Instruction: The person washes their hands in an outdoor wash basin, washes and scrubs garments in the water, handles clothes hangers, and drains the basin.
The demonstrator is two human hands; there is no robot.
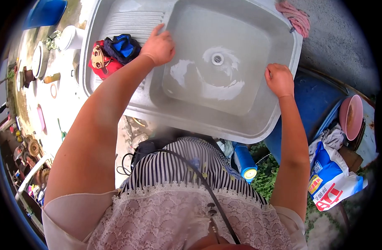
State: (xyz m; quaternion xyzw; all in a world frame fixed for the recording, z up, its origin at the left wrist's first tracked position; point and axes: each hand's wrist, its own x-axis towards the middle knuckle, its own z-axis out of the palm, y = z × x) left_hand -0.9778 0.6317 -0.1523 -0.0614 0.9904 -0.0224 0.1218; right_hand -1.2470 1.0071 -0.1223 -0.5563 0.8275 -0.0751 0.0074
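Observation:
My left hand [159,46] is over the ridge between the sink's ribbed drainboard and its basin. Its index finger points out while the other fingers are partly curled, and nothing shows in it. Beside it on the drainboard lie a red cloth [102,62] with a cartoon face and a bunched dark cloth [123,46] with a bright blue patch. My right hand [279,79] is closed over the right rim of the grey sink [191,125]; its palm side is hidden, so I cannot tell what it holds. Shallow water and a round drain [217,59] show in the basin.
A pink rag [294,17] hangs on the sink's far right corner. To the right stand a blue barrel [316,100], a pink bowl [351,117] and a detergent bag [333,177]. White buckets [71,37] are at the left. A blue bottle [244,162] lies below the sink.

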